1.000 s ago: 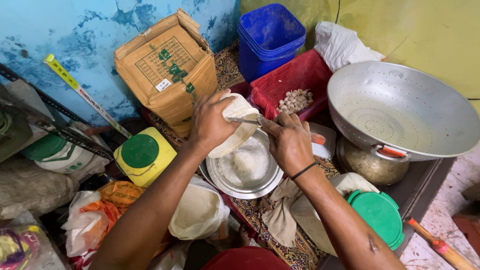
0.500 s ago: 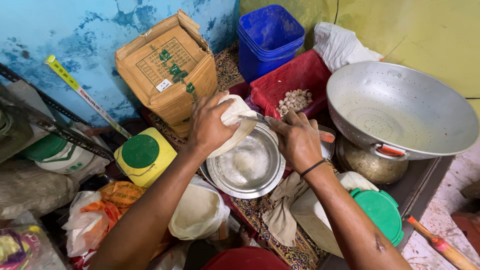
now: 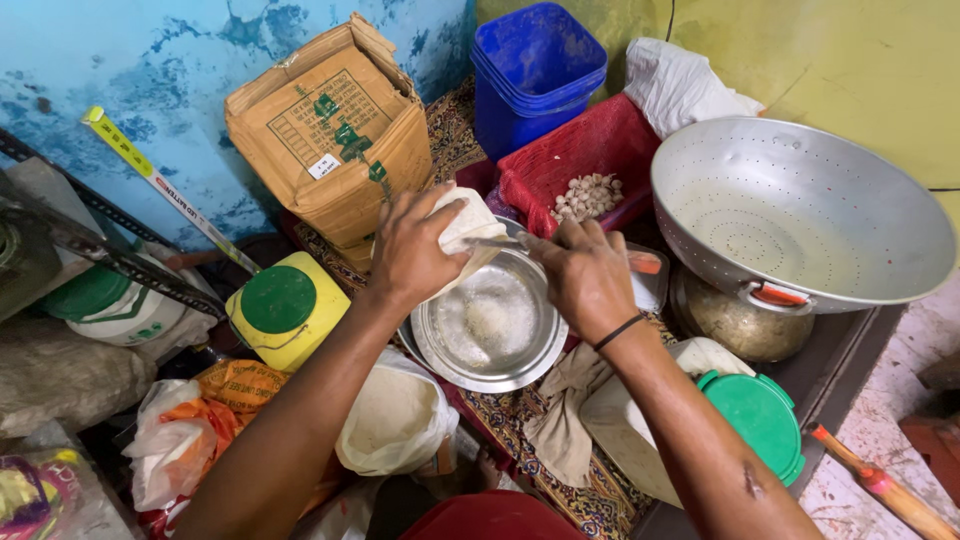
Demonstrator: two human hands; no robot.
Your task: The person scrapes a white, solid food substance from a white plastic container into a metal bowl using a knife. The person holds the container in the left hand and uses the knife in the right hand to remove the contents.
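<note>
Far left: a yellow strip-shaped tool (image 3: pixel 160 185) leans against the blue wall (image 3: pixel 120 70), with a white container with a green lid (image 3: pixel 100 300) below it. Near left: crumpled plastic bags (image 3: pixel 190 430) in orange and white. Just right of these stands a yellow jar with a green lid (image 3: pixel 285 308), and behind it, against the wall, a brown cardboard box (image 3: pixel 330 140).

Centre: the left hand (image 3: pixel 410 250) grips a white cloth pouch (image 3: pixel 468 228), fingers curled around its folded upper part, holding it tilted over the far rim of a steel bowl (image 3: pixel 490 325). The bowl rests on a patterned cloth (image 3: pixel 540 450) covering the worktop and contains a small heap of white powder (image 3: pixel 492 318). A white bag (image 3: pixel 395 420) lies near the bowl's left side.

Right of centre: the right hand (image 3: pixel 585 275), a dark band at its wrist, has its fingers pressed together around a thin metal utensil (image 3: pixel 495 241) whose tip touches the pouch; which kind of utensil cannot be told. Beyond the hands sit a red basket (image 3: pixel 590 150) holding pale small pieces (image 3: pixel 588 195) and, farther back, a blue tub (image 3: pixel 535 70).

Right: a large perforated metal colander (image 3: pixel 800 220) sits on a round brass pot (image 3: pixel 735 325). Near right: a white container with a green lid (image 3: pixel 755 425) and an orange-handled stick (image 3: pixel 880 485).
</note>
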